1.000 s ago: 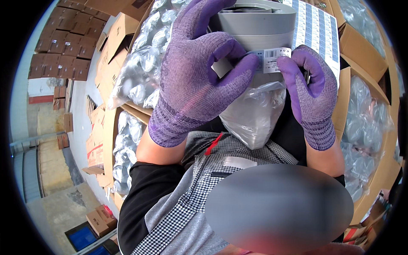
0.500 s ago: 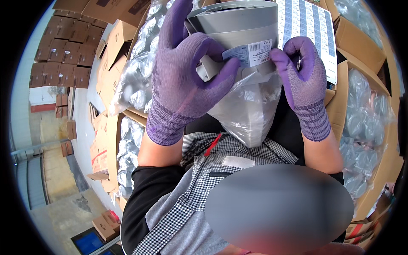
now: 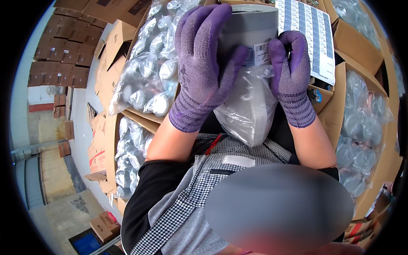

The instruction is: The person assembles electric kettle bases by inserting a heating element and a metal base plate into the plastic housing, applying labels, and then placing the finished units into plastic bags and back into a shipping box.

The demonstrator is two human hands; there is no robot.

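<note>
Grey cylinder [image 3: 255, 30]: While its smooth, rounded wall stands between the two hands, its lower end sits in a clear bag [image 3: 250, 112].
Bag film: thin, glossy, creased, tapering to a blunt lower corner.
Label [image 3: 261, 54]: flat white rectangle with a barcode, set on the curved wall; its left portion is behind the left thumb.
Left hand [image 3: 206, 59]: knit glove, purple-coated fingers; cupped, fingers extended along the cylinder's left side, thumb across its front, holding it.
Right hand [image 3: 293, 63]: matching glove; half curled, thumb at the label's right end; whether anything is pinched cannot be told.
Sticker sheet [image 3: 312, 36]: flat, white, printed in grey-blue rows, beyond the right hand.
Wrapped goods [image 3: 151, 76]: rounded lumps under shiny clear plastic, at left.
Change from earlier frame: left fingers, previously spread and bent at the label's left end, now lie together against the wall; more of the label is covered.
</note>
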